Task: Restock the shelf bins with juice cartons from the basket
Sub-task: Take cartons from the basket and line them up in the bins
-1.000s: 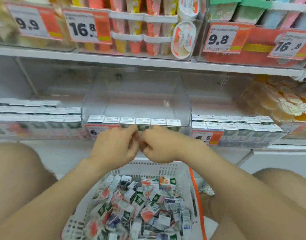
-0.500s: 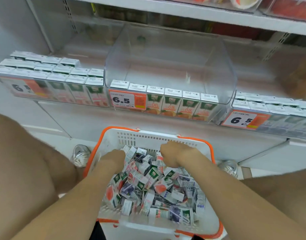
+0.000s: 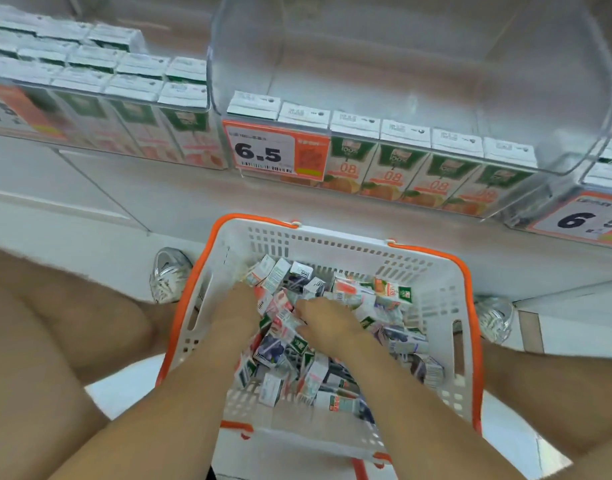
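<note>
left hand [image 3: 240, 308], right hand [image 3: 327, 323] | on cartons [image 3: 389, 293] in basket [image 3: 432, 275] | grasp seemingly unclear

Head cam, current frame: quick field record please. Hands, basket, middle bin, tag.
left hand: in the basket, fingers buried among cartons; grip not visible
right hand: in the basket, on top of the pile; grip unclear
basket: white, orange rim, below the shelf, between the person's legs
loose cartons: jumbled pile, mixed designs
middle bin: clear; only a front row of six upright cartons visible
price tag: 6.5, on the middle bin's front
left bin: several rows of cartons
</note>
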